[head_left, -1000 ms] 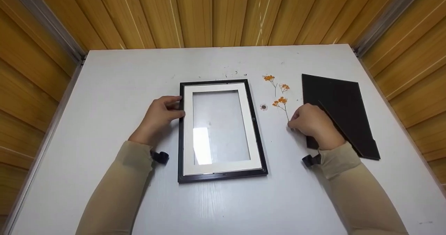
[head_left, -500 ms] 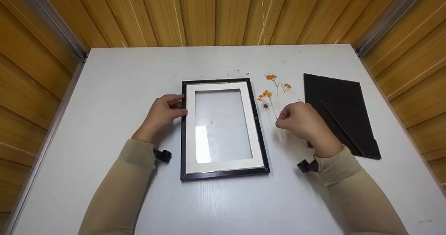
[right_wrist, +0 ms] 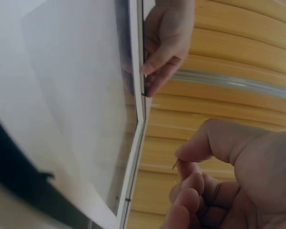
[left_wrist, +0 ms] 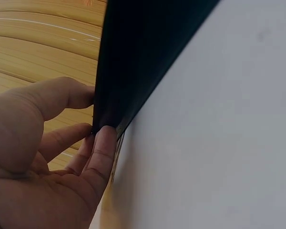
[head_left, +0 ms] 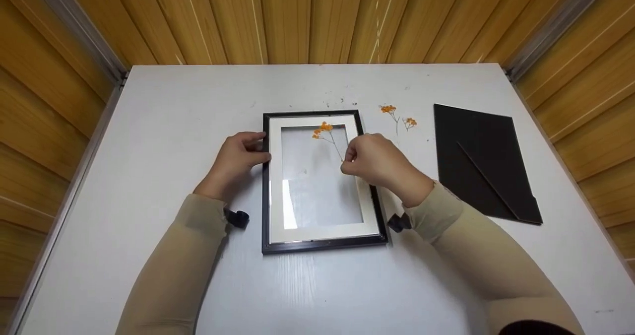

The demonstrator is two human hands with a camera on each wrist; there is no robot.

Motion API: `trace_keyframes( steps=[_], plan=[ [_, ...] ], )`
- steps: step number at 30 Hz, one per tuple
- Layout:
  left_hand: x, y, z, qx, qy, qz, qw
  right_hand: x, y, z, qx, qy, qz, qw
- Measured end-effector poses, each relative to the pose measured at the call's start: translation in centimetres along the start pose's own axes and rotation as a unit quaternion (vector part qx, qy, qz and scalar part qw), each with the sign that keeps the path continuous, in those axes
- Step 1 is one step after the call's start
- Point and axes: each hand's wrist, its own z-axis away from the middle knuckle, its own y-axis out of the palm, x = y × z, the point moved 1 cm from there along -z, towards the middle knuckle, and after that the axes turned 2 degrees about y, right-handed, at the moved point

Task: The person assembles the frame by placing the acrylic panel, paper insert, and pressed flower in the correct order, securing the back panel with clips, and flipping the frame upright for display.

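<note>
Head view: the left hand point(head_left: 237, 152) pinches the frame point(head_left: 325, 245) at nine o'clock; over it, the right hand point(head_left: 378, 160) pinches an orange sprig point(head_left: 325, 126) pointing towards eleven. Left wrist: fingertips point(left_wrist: 106, 136) touch the frame's side. Right wrist: thumb point(right_wrist: 196, 147) clamps the stem point(right_wrist: 175, 164).

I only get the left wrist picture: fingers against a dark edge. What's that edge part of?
Observer: A black picture frame with a white mat inside its border.
Visitor: And what's the other hand doing?
Observer: The right hand pinches a sprig of orange flowers by its stem.
Visitor: Anything else lying around?
Observer: Yes: beyond the frame's right side lie a longer orange sprig, a shorter one and a black board.
</note>
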Motion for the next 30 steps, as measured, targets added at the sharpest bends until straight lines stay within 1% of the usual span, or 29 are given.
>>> trace_keyframes(
  steps=[8,11,15,19,23,27,30],
  plan=[
    [0.0,0.7,-0.3,-0.003,-0.011,0.009,0.9999,2.0,2.1,-3.0,0.038,-0.004,0.039,0.9985],
    [0.0,1.0,-0.3,-0.003,-0.014,0.015,0.9998,2.2,2.8,-3.6,0.051,-0.003,0.051,0.9974],
    [-0.2,1.2,-0.4,-0.005,-0.014,0.013,0.9998,2.2,3.4,-4.2,0.062,0.011,0.057,0.9964],
    [-0.4,1.3,-0.5,-0.004,-0.017,0.009,0.9998,2.0,3.8,-4.4,0.065,0.026,0.047,0.9964],
    [-0.4,1.3,-0.6,-0.003,-0.016,0.005,0.9998,1.7,4.1,-4.6,0.064,0.031,0.027,0.9971],
    [-0.2,1.2,-0.6,-0.002,-0.01,0.0,0.9999,1.3,4.3,-4.7,0.067,0.026,0.012,0.9974],
    [-0.1,1.2,-0.6,-0.004,-0.006,0.0,1.0,1.2,4.3,-4.8,0.067,0.013,0.0,0.9977]
  ],
)
